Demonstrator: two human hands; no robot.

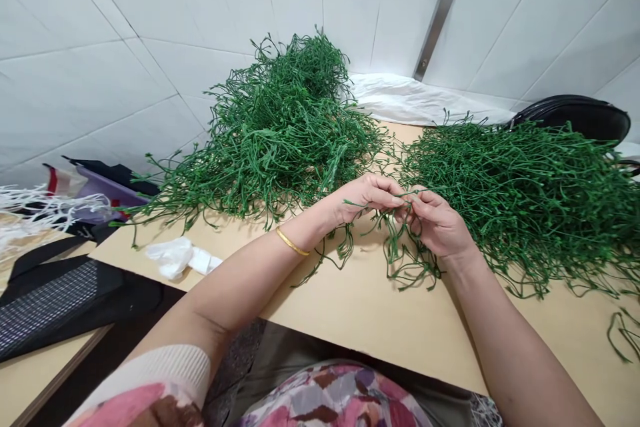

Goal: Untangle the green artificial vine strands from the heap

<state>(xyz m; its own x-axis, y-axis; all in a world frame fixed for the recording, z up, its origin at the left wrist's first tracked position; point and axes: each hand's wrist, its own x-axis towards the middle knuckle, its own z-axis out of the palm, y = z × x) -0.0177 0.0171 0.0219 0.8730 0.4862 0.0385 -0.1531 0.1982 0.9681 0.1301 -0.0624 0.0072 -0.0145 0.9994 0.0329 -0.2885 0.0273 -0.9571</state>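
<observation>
Both hands meet over the middle of the wooden table (380, 313), fingertips together. My left hand (367, 199), with a gold bangle on its wrist, pinches a thin green cord (356, 204) whose end sticks out to the left. My right hand (440, 220) pinches the same cord from the other side. Several green cords (410, 260) lie below the fingers. Behind the left hand rises a tall heap of green cords (280, 133); a second, lower heap (530, 193) spreads to the right.
White crumpled tissue (175, 257) lies by the left table edge. A white plastic sheet (415, 97) and a black round case (575, 117) stand against the tiled wall. At the far left are white cords (55, 210), a purple container (107, 187) and a black mesh item (55, 303).
</observation>
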